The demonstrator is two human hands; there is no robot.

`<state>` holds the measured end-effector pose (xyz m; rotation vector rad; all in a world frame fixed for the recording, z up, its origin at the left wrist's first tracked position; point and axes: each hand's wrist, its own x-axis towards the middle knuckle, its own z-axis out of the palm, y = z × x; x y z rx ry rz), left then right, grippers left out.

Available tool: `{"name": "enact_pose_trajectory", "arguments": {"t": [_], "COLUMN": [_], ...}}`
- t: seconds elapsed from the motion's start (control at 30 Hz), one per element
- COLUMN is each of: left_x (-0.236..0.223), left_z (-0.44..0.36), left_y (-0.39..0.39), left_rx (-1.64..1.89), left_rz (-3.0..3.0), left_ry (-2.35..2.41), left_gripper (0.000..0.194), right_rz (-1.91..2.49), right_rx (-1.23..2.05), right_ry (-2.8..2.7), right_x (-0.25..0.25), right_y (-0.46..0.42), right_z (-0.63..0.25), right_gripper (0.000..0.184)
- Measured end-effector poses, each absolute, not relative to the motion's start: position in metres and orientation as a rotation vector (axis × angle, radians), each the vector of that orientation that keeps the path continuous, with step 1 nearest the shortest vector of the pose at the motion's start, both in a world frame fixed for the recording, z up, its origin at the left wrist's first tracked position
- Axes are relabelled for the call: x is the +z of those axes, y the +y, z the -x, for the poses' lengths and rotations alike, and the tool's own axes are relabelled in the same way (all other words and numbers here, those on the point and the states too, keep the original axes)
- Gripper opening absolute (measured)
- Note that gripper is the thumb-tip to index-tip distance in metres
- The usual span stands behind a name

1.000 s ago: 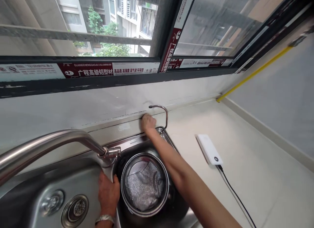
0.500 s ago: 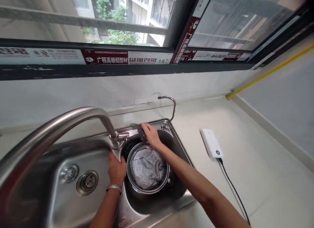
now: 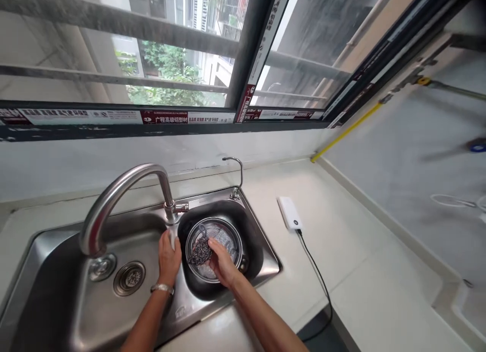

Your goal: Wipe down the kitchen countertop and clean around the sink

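Note:
My right hand (image 3: 222,263) grips a dark speckled mesh scouring cloth (image 3: 200,251) against a round metal mesh strainer (image 3: 214,235). The strainer sits in the right basin of a stainless double sink (image 3: 228,205), and the hand hides part of it. My left hand (image 3: 169,258) rises beside the basin divider, fingers upward, just under the spout of the curved steel faucet (image 3: 129,190). A thin stream seems to fall onto those fingers. That hand holds nothing I can see.
A slim gooseneck tap (image 3: 236,172) stands behind the right basin. A white power bank (image 3: 289,213) lies on the pale countertop (image 3: 341,251), its black cable trailing toward the front edge. The left basin has a drain (image 3: 129,278). A labelled aluminium window frame (image 3: 163,117) runs behind.
My view has pulled back from the sink. My right hand has moved from the back rim to over the strainer, with the dark cloth in it. My left hand has risen toward the spout.

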<state>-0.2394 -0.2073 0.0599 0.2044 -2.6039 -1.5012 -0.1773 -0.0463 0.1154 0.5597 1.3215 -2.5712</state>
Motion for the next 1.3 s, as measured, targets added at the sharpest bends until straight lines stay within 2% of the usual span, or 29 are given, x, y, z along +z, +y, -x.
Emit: {"name": "enact_pose_trajectory", "arguments": {"t": [0.1,0.17,0.23,0.33,0.43,0.5,0.57,0.67,0.73,0.8,0.9,0.97,1.13,1.3], "left_x": [0.081,0.096,0.106,0.112,0.11,0.108,0.109,0.119,0.129,0.137,0.141,0.14,0.134,0.13], "left_z": [0.207,0.188,0.175,0.168,0.166,0.167,0.175,0.204,0.231,0.259,0.288,0.297,0.307,0.312], "left_y": [-0.216,-0.217,-0.216,-0.214,-0.215,-0.216,-0.214,-0.208,-0.201,-0.193,-0.183,-0.178,-0.171,-0.166], "left_rx": [-1.833,-2.128,-2.217,-2.069,-2.076,-2.09,-2.027,-1.839,-1.727,-1.644,-1.569,-1.554,-1.524,-1.494], "left_rz": [-0.064,0.036,0.193,0.322,0.221,0.203,0.226,0.188,0.12,0.023,-0.091,-0.083,0.007,0.013], "left_ry": [-2.45,-2.414,-2.45,-2.626,-2.728,-2.735,-2.715,-2.705,-2.715,-2.691,-2.652,-2.661,-2.71,-2.725], "left_gripper": [0.052,0.06,0.069,0.073,0.074,0.069,0.061,0.05,0.044,0.043,0.058,0.061,0.047,0.049], "right_rz": [-0.598,-0.59,-0.524,-0.434,-0.399,-0.36,-0.302,-0.159,-0.066,0.027,0.228,0.296,0.221,0.219], "right_rx": [-2.503,-2.453,-2.406,-2.34,-2.31,-2.259,-2.147,-1.722,-1.324,-0.995,-0.712,-0.641,-0.606,-0.613], "right_ry": [1.515,1.649,1.796,1.927,1.802,1.793,2.109,2.999,3.416,3.618,3.702,3.706,3.698,3.704], "right_x": [0.113,0.113,0.113,0.115,0.115,0.109,0.095,0.064,0.044,0.032,0.028,0.03,0.025,0.024], "right_y": [-0.05,-0.056,-0.065,-0.077,-0.08,-0.073,-0.059,-0.03,-0.012,0.0,0.006,0.005,0.004,0.003], "right_z": [0.167,0.161,0.157,0.15,0.14,0.13,0.114,0.081,0.056,0.034,0.014,0.009,0.009,0.009], "right_gripper": [0.053,0.051,0.05,0.052,0.058,0.06,0.054,0.037,0.034,0.037,0.042,0.044,0.041,0.039]}}
